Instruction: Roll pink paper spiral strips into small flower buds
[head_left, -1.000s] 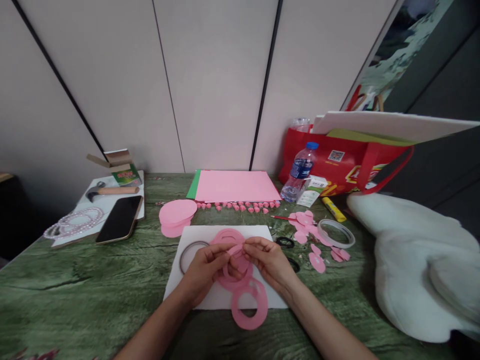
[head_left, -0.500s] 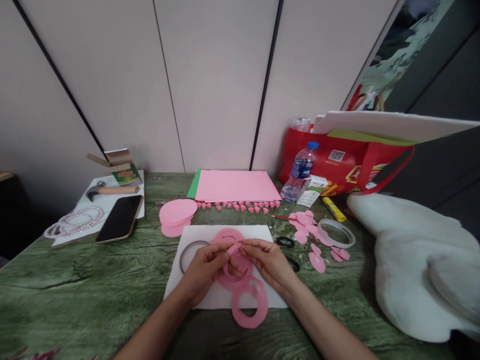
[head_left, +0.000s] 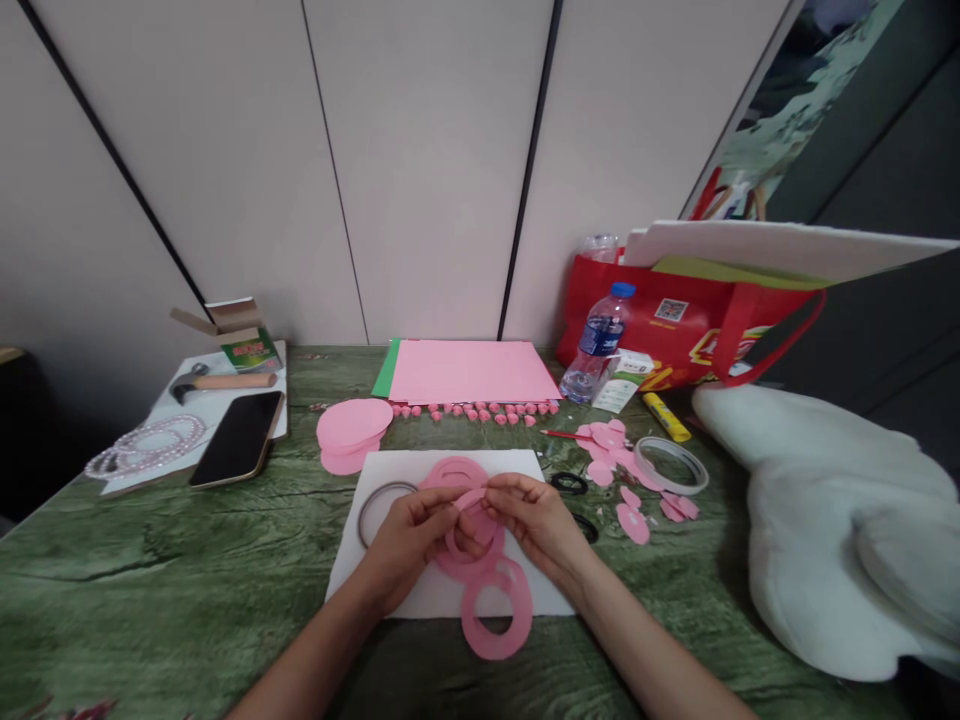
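Note:
My left hand (head_left: pixel 411 538) and my right hand (head_left: pixel 538 517) meet over a white sheet (head_left: pixel 416 600). Between their fingertips they pinch a curved pink paper strip (head_left: pixel 470 499); its far side is partly hidden by the fingers. Beneath it lie several pink paper rings (head_left: pixel 456 464), overlapping on the sheet. One pink ring (head_left: pixel 517 628) sticks out past the sheet's near edge. A thin dark hoop (head_left: pixel 364 505) rests left of my left hand. Two small black rolls (head_left: pixel 569 484) lie beyond the right wrist, one partly covered by it.
Pink paper discs (head_left: pixel 352 425), a stack of pink sheets (head_left: pixel 472 370) and a row of small pink rolls (head_left: pixel 480 410) lie behind. At right are paper scraps (head_left: pixel 634 523), a tape roll (head_left: pixel 703 472), a bottle (head_left: pixel 596 345) and a plush toy (head_left: pixel 810 560). A phone (head_left: pixel 238 440) lies left.
My right fingertips have shifted very slightly along the pink paper strip. Both hands keep their pinch, and the whole view has moved a touch.

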